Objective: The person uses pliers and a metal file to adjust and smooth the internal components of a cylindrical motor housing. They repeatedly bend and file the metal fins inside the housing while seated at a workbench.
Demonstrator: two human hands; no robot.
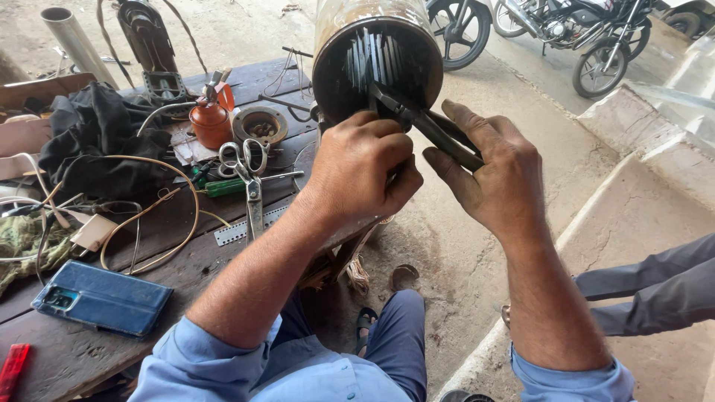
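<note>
— At the right edge of the tabletop (112, 357), seen from the head camera: what do the hands have?

— The right hand (495, 175) is clenched on the handles of dark pliers (424, 123). The left hand (357, 175) is curled shut just beside it, pressing against the rim of the motor housing (376, 45); whether it also touches the pliers I cannot tell.

— Which way does the housing lie from the grip?

— Up and to the left of the right hand, its open mouth facing the camera. The pliers' long axis runs from that hand slantwise up-left, with the nose inside the mouth among the slotted windings (376, 59). The left hand is the nearer to the housing.

— What else is there?

— Scissors (249, 175), an orange oil can (211, 119), a blue phone case (100, 298), black cloth (97, 134), loose wires. A second person's grey-trousered legs (655, 286) are at the right; motorbikes (573, 30) stand beyond.
</note>
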